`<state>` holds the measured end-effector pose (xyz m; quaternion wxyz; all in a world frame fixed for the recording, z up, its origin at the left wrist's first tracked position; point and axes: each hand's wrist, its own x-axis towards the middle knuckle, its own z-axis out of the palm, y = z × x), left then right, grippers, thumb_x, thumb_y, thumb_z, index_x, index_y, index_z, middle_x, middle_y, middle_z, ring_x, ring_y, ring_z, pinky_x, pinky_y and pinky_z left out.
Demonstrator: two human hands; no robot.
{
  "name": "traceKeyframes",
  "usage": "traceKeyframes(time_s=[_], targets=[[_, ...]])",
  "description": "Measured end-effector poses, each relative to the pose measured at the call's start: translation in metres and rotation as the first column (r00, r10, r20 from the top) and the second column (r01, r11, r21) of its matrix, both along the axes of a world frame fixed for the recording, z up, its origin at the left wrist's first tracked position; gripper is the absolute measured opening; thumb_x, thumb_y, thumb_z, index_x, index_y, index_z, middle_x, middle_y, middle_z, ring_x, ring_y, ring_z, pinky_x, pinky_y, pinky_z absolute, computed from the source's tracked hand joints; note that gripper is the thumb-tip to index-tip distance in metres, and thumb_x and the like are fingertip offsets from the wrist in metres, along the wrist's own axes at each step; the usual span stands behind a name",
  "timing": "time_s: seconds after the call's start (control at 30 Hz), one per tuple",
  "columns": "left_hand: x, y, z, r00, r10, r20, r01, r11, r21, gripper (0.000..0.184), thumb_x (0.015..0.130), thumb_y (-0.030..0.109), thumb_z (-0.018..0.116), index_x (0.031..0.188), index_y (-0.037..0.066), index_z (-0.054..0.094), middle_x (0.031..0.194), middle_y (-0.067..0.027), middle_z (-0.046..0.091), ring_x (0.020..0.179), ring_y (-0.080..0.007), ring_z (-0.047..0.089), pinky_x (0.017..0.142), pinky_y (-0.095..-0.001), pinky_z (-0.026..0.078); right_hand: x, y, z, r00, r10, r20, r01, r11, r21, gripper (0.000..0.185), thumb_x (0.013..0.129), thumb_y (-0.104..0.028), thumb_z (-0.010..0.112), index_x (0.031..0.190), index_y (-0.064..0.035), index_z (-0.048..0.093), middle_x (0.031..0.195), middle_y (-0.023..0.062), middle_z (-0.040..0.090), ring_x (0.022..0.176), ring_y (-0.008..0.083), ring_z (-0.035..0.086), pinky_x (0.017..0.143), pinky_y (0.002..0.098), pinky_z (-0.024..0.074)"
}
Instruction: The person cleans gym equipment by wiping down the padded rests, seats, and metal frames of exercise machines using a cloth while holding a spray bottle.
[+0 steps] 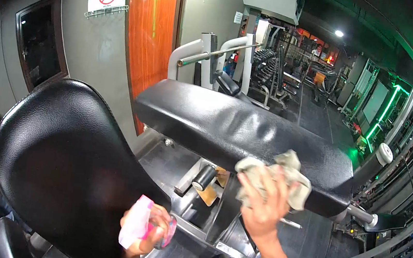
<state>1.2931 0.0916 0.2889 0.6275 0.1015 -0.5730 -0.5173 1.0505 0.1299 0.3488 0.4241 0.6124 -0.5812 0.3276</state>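
Observation:
My right hand [264, 210] presses a crumpled pale grey-beige cloth [298, 178] against the near side of a long black padded bench [208, 113]. Its fingers lie over the cloth, which bunches up past the fingertips onto the pad's top edge. Low in the view, my left hand [153, 234] is closed around a pink spray bottle [135, 221], partly hidden by the fingers. That hand is just right of a large black padded seat back [67, 152] and apart from the long bench.
Beneath the bench are a metal frame and a black foam roller [205, 177]. Behind it stands a rack with a barbell [211, 56], beside a wooden door [150, 33]. Dumbbell racks [264, 66] line the walkway [318, 115] further back. More machines fill the right side.

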Motion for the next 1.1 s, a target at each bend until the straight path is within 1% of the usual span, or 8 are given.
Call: traceKeyframes(time_s=[0.13,0.33,0.4,0.43,0.5,0.67,0.77,1.1], targets=[[0.004,0.002,-0.004,1.000,-0.012,-0.029,0.012,1.000,0.016,0.030,0.078,0.003,0.065,0.102,-0.008,0.051,0.075,-0.0183,0.060,0.061,-0.0221,0.062,0.064,-0.0364,0.051,0.044,-0.066,0.021,0.964,0.262,0.036,-0.264,0.963,0.049,0.038,0.074,-0.013,0.060,0.109,-0.0233,0.069,0.115,0.0029,0.061,0.111,0.0210,0.056,0.096,0.0395,0.0423],[0.001,0.001,-0.008,0.999,-0.018,-0.046,0.018,1.000,0.001,0.032,0.079,0.007,0.068,0.101,-0.007,0.050,0.076,-0.0193,0.058,0.060,-0.0230,0.062,0.057,-0.0333,0.051,0.109,-0.168,0.043,0.787,0.615,-0.057,-0.617,0.782,-0.089,0.033,0.077,-0.018,0.059,0.109,-0.0193,0.067,0.121,0.0047,0.057,0.116,0.0245,0.051,0.101,0.0435,0.0384],[-0.003,-0.003,-0.006,0.999,0.007,-0.046,-0.010,0.998,-0.068,0.032,0.079,0.008,0.069,0.101,-0.007,0.050,0.076,-0.0192,0.058,0.060,-0.0227,0.062,0.056,-0.0321,0.051,0.131,-0.202,0.037,0.729,0.666,-0.157,-0.671,0.741,0.030,0.029,0.078,-0.020,0.059,0.104,-0.0151,0.069,0.117,0.0071,0.060,0.119,0.0256,0.049,0.107,0.0474,0.0320],[-0.001,-0.005,-0.007,1.000,0.010,-0.020,-0.012,0.996,-0.086,0.033,0.079,0.009,0.069,0.101,-0.007,0.050,0.076,-0.0192,0.058,0.059,-0.0225,0.062,0.056,-0.0322,0.052,0.137,-0.216,0.031,0.729,0.665,-0.159,-0.670,0.741,0.028,0.029,0.078,-0.020,0.059,0.104,-0.0151,0.069,0.117,0.0071,0.060,0.119,0.0256,0.049,0.107,0.0474,0.0320],[0.001,-0.004,-0.009,1.000,0.011,-0.007,-0.012,0.997,-0.080,0.034,0.078,0.010,0.070,0.101,-0.007,0.050,0.077,-0.0194,0.058,0.058,-0.0222,0.063,0.056,-0.0324,0.052,0.146,-0.228,0.024,0.788,0.387,-0.478,-0.325,0.922,0.209,0.025,0.078,-0.021,0.059,0.097,-0.0109,0.072,0.110,0.0085,0.063,0.120,0.0254,0.049,0.109,0.0477,0.0273],[0.002,-0.002,-0.012,1.000,-0.008,-0.024,0.006,0.998,-0.057,0.035,0.078,0.010,0.070,0.102,-0.007,0.050,0.078,-0.0205,0.058,0.056,-0.0218,0.062,0.054,-0.0314,0.051,0.130,-0.208,0.022,0.791,0.476,-0.383,-0.367,0.871,0.325,0.018,0.078,-0.019,0.057,0.079,-0.0071,0.070,0.100,0.0044,0.062,0.114,0.0229,0.050,0.107,0.0422,0.0302],[0.002,0.000,-0.009,1.000,-0.007,-0.025,0.006,0.998,-0.061,0.036,0.078,0.010,0.070,0.103,-0.007,0.050,0.079,-0.0215,0.058,0.055,-0.0213,0.061,0.053,-0.0309,0.050,0.120,-0.180,0.015,0.842,0.533,-0.080,-0.512,0.837,0.193,0.017,0.073,-0.017,0.060,0.079,-0.0047,0.070,0.095,0.0073,0.062,0.107,0.0249,0.053,0.105,0.0396,0.0340],[0.004,0.003,-0.014,0.999,0.013,0.035,-0.011,0.999,-0.041,0.037,0.084,0.015,0.066,0.111,-0.003,0.048,0.084,-0.0188,0.054,0.051,-0.0177,0.056,0.049,-0.0303,0.046,-0.001,0.003,0.013,0.974,0.194,-0.119,-0.169,0.967,0.193,0.017,0.073,-0.019,0.061,0.087,-0.0120,0.068,0.105,0.0000,0.061,0.105,0.0148,0.054,0.103,0.0412,0.0375]])
